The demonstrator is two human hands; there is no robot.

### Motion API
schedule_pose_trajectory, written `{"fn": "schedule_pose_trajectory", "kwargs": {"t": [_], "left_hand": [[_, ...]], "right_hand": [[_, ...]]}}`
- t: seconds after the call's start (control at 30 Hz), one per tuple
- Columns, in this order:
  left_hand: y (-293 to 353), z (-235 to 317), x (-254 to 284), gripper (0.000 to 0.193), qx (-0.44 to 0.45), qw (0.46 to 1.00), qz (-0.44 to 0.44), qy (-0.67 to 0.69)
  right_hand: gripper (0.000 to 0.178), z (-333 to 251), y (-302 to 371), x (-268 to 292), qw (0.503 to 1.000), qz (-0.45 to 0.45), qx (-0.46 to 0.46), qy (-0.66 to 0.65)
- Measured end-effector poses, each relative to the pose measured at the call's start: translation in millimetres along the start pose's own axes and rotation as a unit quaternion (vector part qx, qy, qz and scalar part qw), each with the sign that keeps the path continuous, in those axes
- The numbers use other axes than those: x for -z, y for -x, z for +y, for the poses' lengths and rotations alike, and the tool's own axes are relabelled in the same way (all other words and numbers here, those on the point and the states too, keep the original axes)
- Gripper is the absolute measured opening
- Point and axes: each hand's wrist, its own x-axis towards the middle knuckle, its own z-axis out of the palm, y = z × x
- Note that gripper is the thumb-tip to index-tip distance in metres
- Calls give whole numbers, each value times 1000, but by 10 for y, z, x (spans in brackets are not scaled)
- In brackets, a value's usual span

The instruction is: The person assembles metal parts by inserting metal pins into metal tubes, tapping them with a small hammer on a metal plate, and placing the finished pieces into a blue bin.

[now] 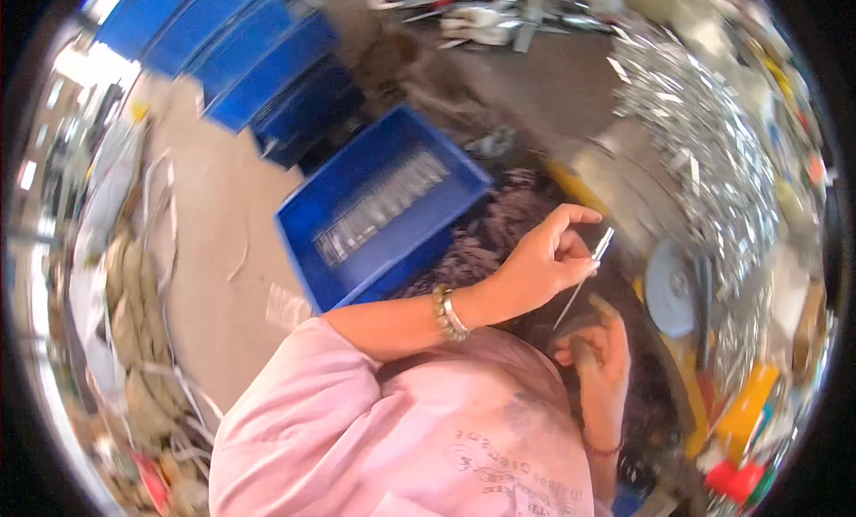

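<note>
My left hand [539, 263], with a beaded bracelet at its wrist, is closed in a pinch on a thin metal rod [572, 298]. A thicker silver piece [604, 243] sits at the rod's upper end, close to the fingertips. The rod slants down toward my right hand [599, 352], which is just below it and apart from it. My right fingers are loosely bent and spread, with nothing visible in them. Left of my hands is a blue plastic tray [299, 245] with a row of small silver pieces [383, 206] inside.
Stacked blue bins [241, 62] stand beyond the tray. A large heap of shiny metal pieces [704, 133] covers the work surface at right, beside a grey disc [669, 289]. A yellow object [747, 410] and a red one [736, 481] are at lower right. Bundled sacks [138, 339] line the left.
</note>
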Motion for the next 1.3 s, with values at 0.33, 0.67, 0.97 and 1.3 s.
{"fn": "schedule_pose_trajectory", "kwargs": {"t": [0.33,0.67,0.97,1.3], "left_hand": [[1099,-440,3202,48,78,837,446,-306],[1719,-1055,4338,37,308,689,576,-314],[1723,-1101,4282,27,295,646,523,-472],[1675,-899,3764,30,326,604,550,-475]], "right_hand": [[44,314,-235,-19,999,-35,-40,11],[40,425,-311,-95,996,-50,-76,12],[37,451,-348,-230,996,-50,-78,7],[35,839,-398,-91,997,-34,-68,10]]}}
